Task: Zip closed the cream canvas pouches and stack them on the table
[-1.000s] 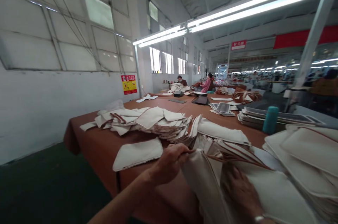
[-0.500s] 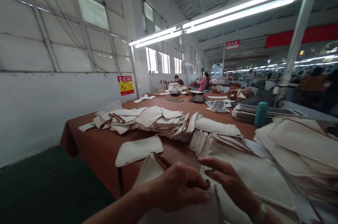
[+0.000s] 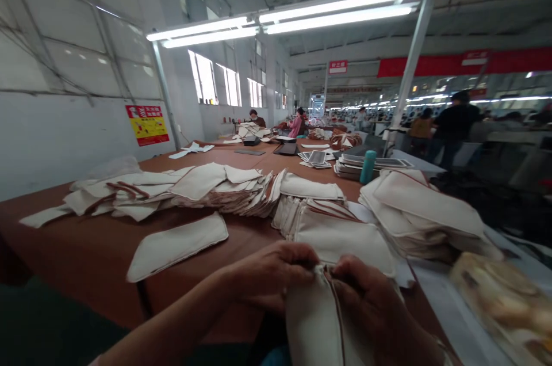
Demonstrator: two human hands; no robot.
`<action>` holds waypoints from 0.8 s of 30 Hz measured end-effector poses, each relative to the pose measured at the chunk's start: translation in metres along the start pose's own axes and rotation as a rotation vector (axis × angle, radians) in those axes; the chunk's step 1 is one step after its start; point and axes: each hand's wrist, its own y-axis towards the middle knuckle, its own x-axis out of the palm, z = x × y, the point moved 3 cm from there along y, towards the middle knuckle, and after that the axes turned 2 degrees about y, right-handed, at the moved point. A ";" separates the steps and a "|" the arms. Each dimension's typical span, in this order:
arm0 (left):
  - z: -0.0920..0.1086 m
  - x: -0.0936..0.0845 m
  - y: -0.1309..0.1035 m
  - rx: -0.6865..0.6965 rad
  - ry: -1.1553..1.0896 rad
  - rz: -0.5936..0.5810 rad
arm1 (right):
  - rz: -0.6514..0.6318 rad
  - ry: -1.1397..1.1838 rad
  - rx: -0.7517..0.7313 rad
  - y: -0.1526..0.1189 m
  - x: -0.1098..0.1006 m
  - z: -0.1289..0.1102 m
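Observation:
Close to me at the bottom, an off-white sewn fabric piece (image 3: 311, 315) with a brown-edged seam hangs between my hands. My left hand (image 3: 288, 265) pinches its top edge from the left. My right hand (image 3: 366, 291) grips the same edge on the other side of the seam, its fingers partly hidden. A single off-white panel (image 3: 179, 245) lies flat on the brown-covered table (image 3: 241, 239) to the left. Just beyond my hands stands a row of similar pieces (image 3: 340, 233), leaning on one another.
A long heap of off-white pieces (image 3: 202, 185) crosses the table. Another stack (image 3: 426, 210) sits at right, near a teal bottle (image 3: 368, 167) and a blurred plastic bag (image 3: 504, 302). Fluorescent lamps (image 3: 345, 12) hang overhead. Several people work farther back.
My view has swung right. My right hand, loosely open before, has closed on the fabric piece, and both hands now hold its top edge close together, with the seam facing me.

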 end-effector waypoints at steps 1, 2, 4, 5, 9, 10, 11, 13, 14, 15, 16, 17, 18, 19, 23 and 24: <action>-0.001 -0.003 0.003 -0.011 0.008 0.000 | 0.031 -0.113 -0.041 0.000 -0.003 -0.001; -0.001 -0.006 0.005 -0.019 0.024 -0.005 | 0.048 -0.204 -0.080 0.000 -0.004 -0.001; -0.003 -0.007 0.008 -0.023 0.059 -0.027 | 0.036 -0.310 -0.138 -0.002 -0.005 -0.002; -0.004 -0.006 0.009 -0.018 0.074 -0.037 | 0.026 -0.336 -0.161 -0.004 -0.004 -0.002; -0.005 0.003 0.007 0.009 0.163 -0.047 | -0.006 -0.293 -0.167 -0.011 -0.001 -0.004; -0.004 0.006 0.006 0.010 0.167 -0.044 | -0.016 -0.255 -0.142 -0.012 -0.001 -0.005; -0.003 0.008 0.005 0.003 0.147 -0.045 | -0.032 -0.206 -0.110 -0.013 -0.001 -0.007; -0.001 0.014 0.003 -0.029 0.057 -0.058 | -0.073 -0.079 -0.027 -0.015 -0.002 -0.011; 0.000 0.016 0.002 -0.040 0.011 -0.067 | -0.095 -0.003 0.017 -0.016 -0.003 -0.013; 0.002 0.018 0.001 -0.042 -0.031 -0.076 | -0.112 0.073 0.055 -0.017 -0.004 -0.016; 0.004 0.020 0.000 -0.038 -0.061 -0.086 | -0.127 0.143 0.082 -0.018 -0.006 -0.019; 0.005 0.021 0.000 -0.027 -0.074 -0.091 | -0.135 0.196 0.095 -0.019 -0.007 -0.021; 0.007 0.021 0.000 -0.014 -0.072 -0.094 | -0.136 0.224 0.093 -0.019 -0.008 -0.024; 0.008 0.022 0.000 -0.001 -0.055 -0.095 | -0.132 0.228 0.082 -0.020 -0.010 -0.027; 0.017 0.020 0.001 0.066 0.194 -0.071 | -0.128 0.049 0.024 -0.018 -0.014 -0.036; 0.020 0.021 0.002 0.096 0.299 -0.066 | -0.129 -0.017 0.009 -0.017 -0.014 -0.039</action>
